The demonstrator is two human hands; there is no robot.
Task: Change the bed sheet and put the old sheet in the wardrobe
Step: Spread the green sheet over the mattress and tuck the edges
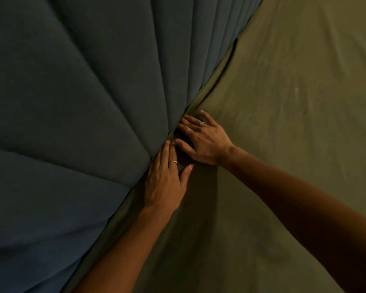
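Olive-green bed sheet covers the mattress across the whole right and lower part of the frame, lightly creased, with a small pale speck on it at the right of centre. Its edge runs along a diagonal line from the upper right of the frame down to the bottom left, where it meets a dark blue padded headboard that fills the left and upper left. The headboard is stitched into long cushioned panels that fan out from the middle of the frame, and it presses right against the sheet's edge, leaving only a narrow dark seam between them.

Both hands lie at that seam in the middle of the frame. The left hand rests palm down on the sheet just beside the headboard, its fingers held straight and close together, pointing up into the gap, with the thumb set apart to the right; a thin ring shows on one finger. The right hand is just above it, also palm down, its fingers spread and angled toward the seam, fingertips touching the fold of sheet where it disappears behind the padding; two rings show on it. The thumb of the right hand lies near the fingertips of the left. Neither hand pinches any cloth that can be seen. Bare forearms reach in from the bottom and the lower right of the frame.
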